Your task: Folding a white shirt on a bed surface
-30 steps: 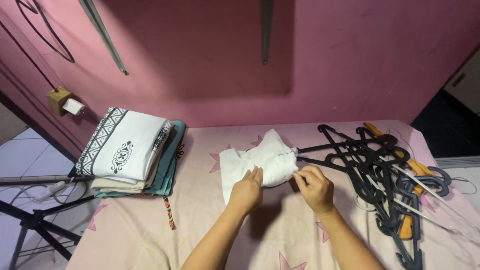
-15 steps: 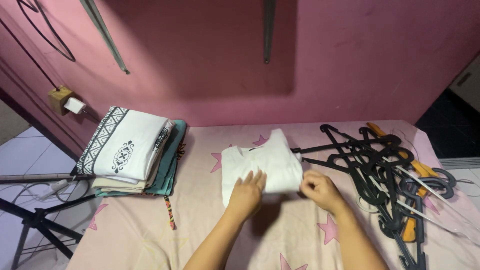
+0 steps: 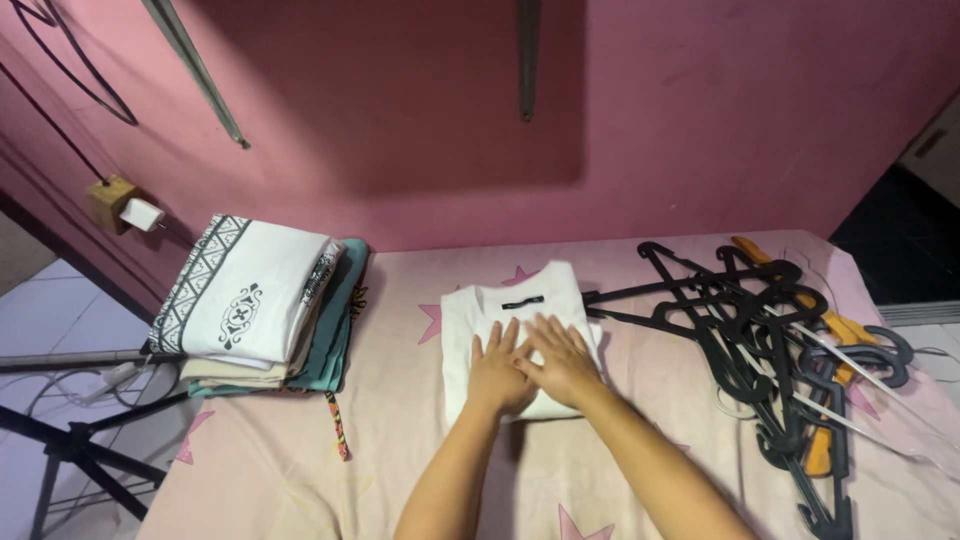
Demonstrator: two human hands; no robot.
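A folded white garment (image 3: pixel 470 320) with a small dark neck tag lies in the middle of the pink star-print sheet (image 3: pixel 260 470). My left hand (image 3: pixel 497 368) rests flat on the garment's lower middle, fingers spread. Beside it, my right hand (image 3: pixel 560 360) also presses flat on the cloth, its fingers overlapping the left hand's. Neither hand grips anything.
A stack of folded clothes (image 3: pixel 262 305), topped by a white piece with black patterned trim, sits at the left. A tangled heap of black and orange hangers (image 3: pixel 770 330) lies at the right. The pink wall (image 3: pixel 420 120) stands behind; a tripod leg (image 3: pixel 70 450) is at lower left.
My right hand let go of the garment's right edge and moved left onto the cloth. The garment now lies flat and folded, with both palms pressing on it.
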